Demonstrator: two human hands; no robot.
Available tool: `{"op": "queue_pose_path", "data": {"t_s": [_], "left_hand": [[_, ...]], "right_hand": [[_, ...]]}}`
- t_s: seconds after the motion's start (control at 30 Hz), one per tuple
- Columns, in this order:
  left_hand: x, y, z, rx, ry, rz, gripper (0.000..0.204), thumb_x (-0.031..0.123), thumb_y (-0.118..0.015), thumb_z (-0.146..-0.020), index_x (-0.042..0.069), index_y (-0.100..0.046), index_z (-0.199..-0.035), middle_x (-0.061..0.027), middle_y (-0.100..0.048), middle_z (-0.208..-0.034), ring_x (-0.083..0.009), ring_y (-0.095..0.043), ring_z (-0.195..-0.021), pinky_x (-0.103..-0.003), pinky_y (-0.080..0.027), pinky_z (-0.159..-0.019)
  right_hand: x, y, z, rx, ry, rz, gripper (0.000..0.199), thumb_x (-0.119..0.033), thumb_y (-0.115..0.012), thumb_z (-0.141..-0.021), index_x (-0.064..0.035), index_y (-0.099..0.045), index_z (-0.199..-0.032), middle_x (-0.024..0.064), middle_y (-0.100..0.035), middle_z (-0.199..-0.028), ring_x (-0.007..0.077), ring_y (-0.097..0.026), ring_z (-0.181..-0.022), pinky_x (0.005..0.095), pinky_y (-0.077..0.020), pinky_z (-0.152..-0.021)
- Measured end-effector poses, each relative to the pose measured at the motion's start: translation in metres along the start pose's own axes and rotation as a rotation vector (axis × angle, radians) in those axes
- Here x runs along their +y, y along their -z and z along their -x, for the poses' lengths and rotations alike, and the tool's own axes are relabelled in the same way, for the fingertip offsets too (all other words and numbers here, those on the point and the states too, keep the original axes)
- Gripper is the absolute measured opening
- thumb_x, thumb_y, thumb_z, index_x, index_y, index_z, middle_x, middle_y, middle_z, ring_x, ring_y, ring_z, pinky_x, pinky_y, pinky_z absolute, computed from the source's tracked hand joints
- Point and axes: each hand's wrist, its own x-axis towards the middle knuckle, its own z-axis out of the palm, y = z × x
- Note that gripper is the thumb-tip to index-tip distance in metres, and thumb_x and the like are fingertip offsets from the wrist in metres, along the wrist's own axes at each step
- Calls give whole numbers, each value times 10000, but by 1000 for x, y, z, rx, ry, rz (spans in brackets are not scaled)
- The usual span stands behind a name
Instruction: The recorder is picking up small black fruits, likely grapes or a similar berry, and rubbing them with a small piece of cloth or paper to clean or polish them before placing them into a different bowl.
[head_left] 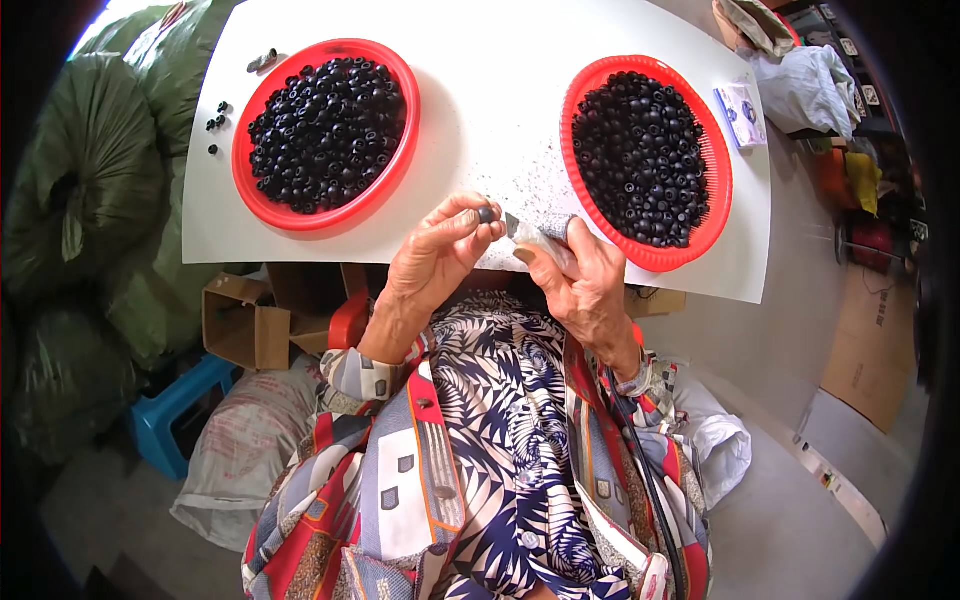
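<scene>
Between the thumb and fingertips of my left hand [432,250] is a small round black plastic part [486,215]. My right hand [588,285] is closed around a small knife [540,240] with a pale wrapped handle. Its short grey blade points left, close to the black part but apart from it. Both hands are over the near edge of the white table [470,120]. To the left stands a red basket [411,120] heaped with similar black parts, several showing hollow openings. A second red basket [722,190], also full of them, is beside my right hand.
Dark specks lie between the baskets. Several loose black parts [215,123] and a short wrapped object [262,61] lie at the table's left. A small box [740,115] stands far right. Green sacks [85,180], a cardboard box [247,325] and a blue stool [170,420] are on the left.
</scene>
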Motion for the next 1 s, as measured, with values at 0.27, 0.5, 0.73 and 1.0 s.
{"op": "queue_pose_path", "data": {"t_s": [0.27,0.5,0.73,1.0], "left_hand": [[-3,-1,3,-18,-7,-56,219,2,-603,-901,-20,-579,-1117,-162,-603,-1137,-189,-633,-983,-265,-549,-855],[-7,3,3,-31,-42,-127,256,-4,-653,-854,1,-587,-1101,-138,-601,-1134,-218,-602,-1057,-321,-511,-935],[-6,1,2,-45,-56,-170,220,1,-654,-855,6,-585,-1064,-128,-581,-1114,-224,-600,-1046,-326,-504,-936],[-7,3,3,-32,-68,-166,205,0,-647,-865,3,-593,-1064,-140,-575,-1120,-218,-603,-1032,-276,-538,-859]], "right_hand": [[-6,-1,5,-90,106,108,130,-152,-721,-826,-106,-692,-944,97,-471,-740,268,-556,-564,383,-424,-458],[-5,-6,9,-80,268,214,161,-141,-710,-806,-116,-704,-964,67,-431,-737,206,-534,-579,336,-423,-436],[-5,-5,7,-77,252,203,154,-152,-705,-815,-119,-705,-965,67,-427,-733,207,-529,-571,340,-416,-428],[-3,-8,8,-79,208,175,128,-164,-699,-833,-125,-702,-955,68,-425,-726,217,-521,-560,347,-410,-432]]}}
